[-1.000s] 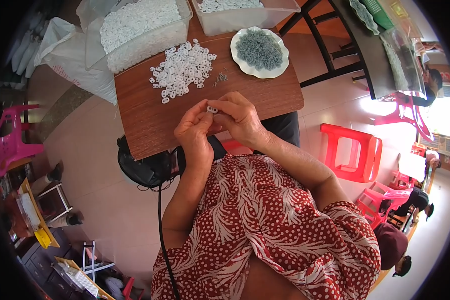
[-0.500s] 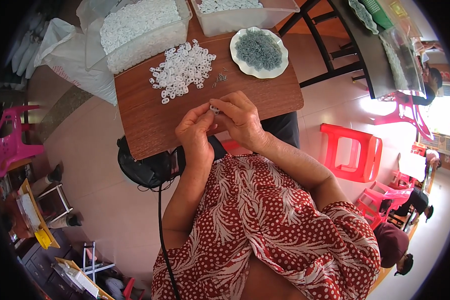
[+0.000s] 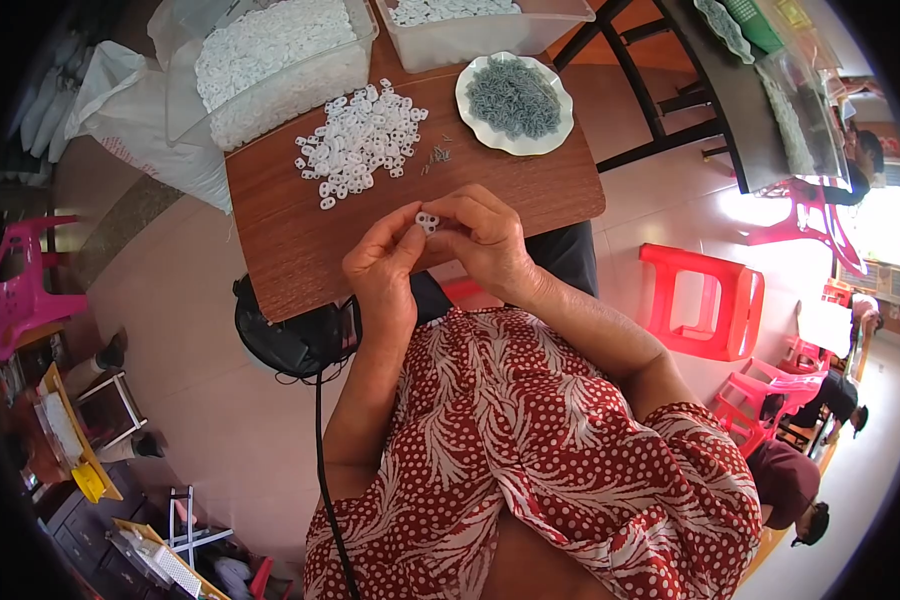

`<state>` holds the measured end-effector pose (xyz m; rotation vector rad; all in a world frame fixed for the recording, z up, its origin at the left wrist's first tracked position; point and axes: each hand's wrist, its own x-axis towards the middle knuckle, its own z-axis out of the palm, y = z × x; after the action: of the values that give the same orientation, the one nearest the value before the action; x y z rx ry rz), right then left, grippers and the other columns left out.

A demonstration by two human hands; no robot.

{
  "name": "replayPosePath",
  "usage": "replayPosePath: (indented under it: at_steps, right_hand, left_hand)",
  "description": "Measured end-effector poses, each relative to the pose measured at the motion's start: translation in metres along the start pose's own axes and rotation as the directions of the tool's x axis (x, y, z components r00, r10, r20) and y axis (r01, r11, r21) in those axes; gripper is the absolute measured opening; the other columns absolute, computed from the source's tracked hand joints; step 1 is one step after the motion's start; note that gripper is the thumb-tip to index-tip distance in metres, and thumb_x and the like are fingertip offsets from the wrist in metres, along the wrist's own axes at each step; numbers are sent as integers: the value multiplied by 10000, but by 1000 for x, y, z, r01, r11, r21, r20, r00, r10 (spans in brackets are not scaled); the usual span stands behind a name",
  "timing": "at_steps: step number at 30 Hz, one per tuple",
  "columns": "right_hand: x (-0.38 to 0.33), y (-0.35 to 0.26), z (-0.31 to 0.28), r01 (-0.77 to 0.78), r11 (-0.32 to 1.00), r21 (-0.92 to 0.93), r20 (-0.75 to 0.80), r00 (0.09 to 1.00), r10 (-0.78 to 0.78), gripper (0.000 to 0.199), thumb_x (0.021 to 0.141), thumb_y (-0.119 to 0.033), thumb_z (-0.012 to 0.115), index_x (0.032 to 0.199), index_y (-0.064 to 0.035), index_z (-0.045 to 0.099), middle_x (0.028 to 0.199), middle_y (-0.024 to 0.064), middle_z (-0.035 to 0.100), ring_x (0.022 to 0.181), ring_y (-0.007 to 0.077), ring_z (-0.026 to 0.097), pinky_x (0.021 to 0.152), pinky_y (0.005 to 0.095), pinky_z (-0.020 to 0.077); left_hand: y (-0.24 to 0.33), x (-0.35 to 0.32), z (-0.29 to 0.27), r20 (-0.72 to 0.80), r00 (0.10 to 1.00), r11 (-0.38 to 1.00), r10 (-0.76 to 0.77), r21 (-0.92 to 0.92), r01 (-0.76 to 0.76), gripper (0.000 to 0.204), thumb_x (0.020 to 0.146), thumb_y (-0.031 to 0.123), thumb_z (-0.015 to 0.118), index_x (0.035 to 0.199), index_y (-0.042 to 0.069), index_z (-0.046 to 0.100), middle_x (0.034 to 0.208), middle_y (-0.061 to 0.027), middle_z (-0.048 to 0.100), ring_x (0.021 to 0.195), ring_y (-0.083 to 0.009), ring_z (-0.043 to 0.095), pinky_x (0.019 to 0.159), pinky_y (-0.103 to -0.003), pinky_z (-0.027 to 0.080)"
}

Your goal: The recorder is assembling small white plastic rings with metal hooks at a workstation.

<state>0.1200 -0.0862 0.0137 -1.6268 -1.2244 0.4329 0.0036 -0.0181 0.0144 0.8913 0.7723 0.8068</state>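
Over the near part of the brown table [image 3: 300, 255], my left hand [image 3: 382, 258] and my right hand [image 3: 485, 235] meet at the fingertips. Between them they pinch a small white plastic piece with round holes [image 3: 427, 222], partly hidden by the fingers. Just beyond lie a few loose grey pins [image 3: 437, 156]. A heap of similar white pieces [image 3: 362, 140] spreads over the table's far left. To its right a scalloped white plate [image 3: 467, 118] carries a mound of small grey pins [image 3: 515, 97].
Two clear plastic bins [image 3: 300, 85] full of white pieces line the far edge. A white sack [image 3: 160, 140] leans at the left. A red stool [image 3: 705, 300] stands right, a black bag [image 3: 285, 330] near the table's left corner. Other people [image 3: 790, 485] sit at far right.
My fingers have shifted slightly apart, so more of the white piece shows between them. The view has moved a little; nothing else on the table differs.
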Motion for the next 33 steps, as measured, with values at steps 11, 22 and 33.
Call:
replayPosePath:
  at_steps: [11, 22, 33]
  right_hand:
    - [-3, -7, 2, -176, 941, 290, 60, 984, 165, 257, 792, 86, 599, 1040, 26, 573, 909, 55, 588, 808, 111, 615, 714, 247, 543]
    - [-2, -10, 0, 110, 990, 85, -34, 994, -107, 241, 744, 30, 654, 979, -4, 611, 821, 59, 607, 698, 131, 607, 607, 241, 485]
    - [0, -19, 0, 175, 981, 86, -25, 985, -173, 284, 747, 5, 655, 1023, 2, 586, 791, 59, 565, 661, 146, 562, 582, 248, 448]
  left_hand:
    - [4, -7, 1, 95, 985, 990, 143, -8, -143, 239, 859, 15, 586, 1093, -32, 595, 960, -53, 603, 888, -109, 556, 803, -225, 465]
    - [-3, -15, -1, 91, 936, 922, 339, 167, -350, 199, 884, 60, 567, 1066, -14, 603, 974, -40, 600, 884, -102, 555, 785, -226, 451]
    - [3, -19, 0, 66, 933, 922, 354, 142, -360, 198, 887, 82, 572, 1058, -12, 604, 961, -36, 602, 863, -88, 542, 773, -220, 449]
